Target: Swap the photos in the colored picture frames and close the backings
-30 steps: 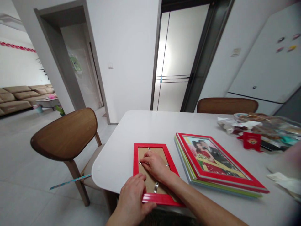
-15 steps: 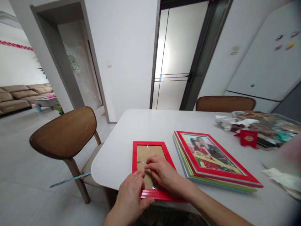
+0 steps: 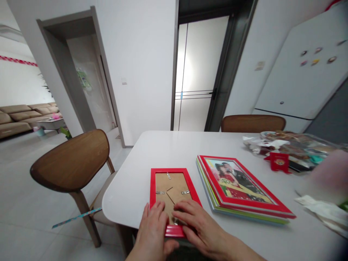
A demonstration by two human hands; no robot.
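The red frame (image 3: 153, 188) is lying face down at the near edge of the tabletop (image 3: 168, 148), so its board (image 3: 176, 182) and clips (image 3: 160, 193) are facing up, presumably for easy reach. The left grip (image 3: 152, 226) is resting over the near left corner, likely steadying it; the right grip (image 3: 202, 228) is covering the near right corner, fingers bent. Whether either is clamping, I cannot tell. The stack (image 3: 241, 185) is sitting just beside, apparently leaving working room.
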